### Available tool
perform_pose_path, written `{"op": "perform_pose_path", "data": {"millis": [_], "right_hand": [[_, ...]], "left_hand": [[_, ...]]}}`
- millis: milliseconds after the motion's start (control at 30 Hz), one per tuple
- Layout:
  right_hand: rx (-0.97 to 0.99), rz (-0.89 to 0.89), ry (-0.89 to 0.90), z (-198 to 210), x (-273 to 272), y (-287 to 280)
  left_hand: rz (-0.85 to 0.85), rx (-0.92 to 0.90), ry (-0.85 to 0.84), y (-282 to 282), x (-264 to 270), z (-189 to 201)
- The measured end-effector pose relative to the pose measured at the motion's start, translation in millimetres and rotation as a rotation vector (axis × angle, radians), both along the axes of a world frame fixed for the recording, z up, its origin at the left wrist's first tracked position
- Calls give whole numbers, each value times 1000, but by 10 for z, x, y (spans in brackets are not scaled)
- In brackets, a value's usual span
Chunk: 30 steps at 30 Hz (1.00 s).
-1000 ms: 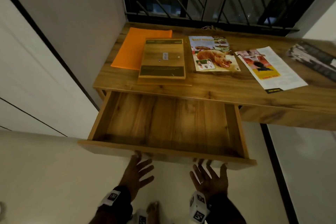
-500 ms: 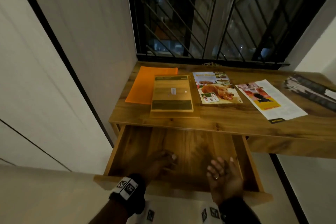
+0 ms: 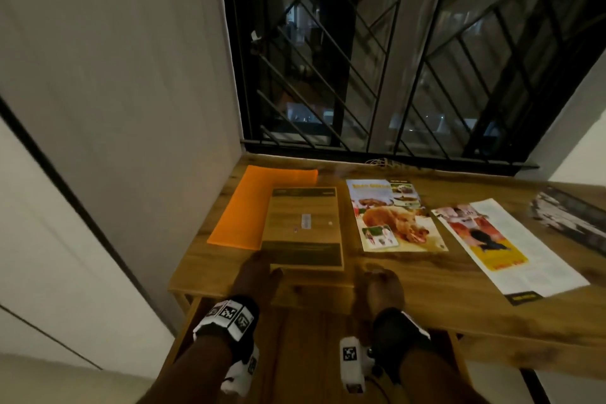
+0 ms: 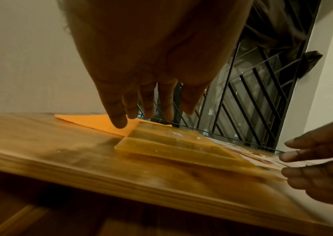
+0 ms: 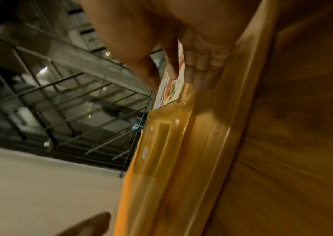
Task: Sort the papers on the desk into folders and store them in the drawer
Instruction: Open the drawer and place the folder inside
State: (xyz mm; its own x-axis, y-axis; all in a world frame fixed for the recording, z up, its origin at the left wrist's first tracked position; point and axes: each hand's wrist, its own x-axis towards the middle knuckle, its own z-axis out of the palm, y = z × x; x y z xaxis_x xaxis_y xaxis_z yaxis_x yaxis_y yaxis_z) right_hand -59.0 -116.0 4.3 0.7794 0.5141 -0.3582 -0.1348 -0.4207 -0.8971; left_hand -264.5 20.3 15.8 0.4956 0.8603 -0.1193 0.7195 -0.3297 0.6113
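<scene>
— Starting at the left: what lies on the desk?

— An orange folder sits flat near the wall. A yellow see-through folder overlaps its right edge and reaches toward the desk's front.

— And the left hand?

— It hovers over the near left corner of the yellow folder, fingers straight and slightly spread, holding nothing. From the wrist camera the fingertips hang just above the orange folder and the desk; whether they touch I cannot tell.

— Next along?

— The right hand is over the front of the desk, just right of the yellow folder. Its fingers are stretched out and loose, grasping nothing, close to the near edge of the food leaflet.

— That leaflet is where?

— Flat beside the yellow folder, showing roast meat. Further right lies a long white flyer with a red and yellow panel, angled, and at the far right edge a dark magazine, partly cut off.

— The drawer?

— Pulled out below the desk front, under both wrists; the arms cover most of its wooden floor.

— Behind it all?

— A window with black bars.
</scene>
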Motion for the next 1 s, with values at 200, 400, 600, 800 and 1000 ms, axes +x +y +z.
{"op": "perform_pose_path", "data": {"millis": [200, 400, 600, 800, 1000], "right_hand": [[-204, 416, -252, -214, 271, 433], [107, 142, 60, -174, 208, 522], [414, 220, 562, -93, -199, 604], [217, 151, 719, -653, -339, 1005], [143, 39, 732, -137, -377, 980]], "left_hand": [[-11, -61, 183, 249, 179, -336], [-34, -1, 217, 400, 138, -601], [-71, 64, 182, 356, 190, -481], [-31, -136, -150, 230, 93, -541], [1, -342, -327, 223, -86, -479]]}}
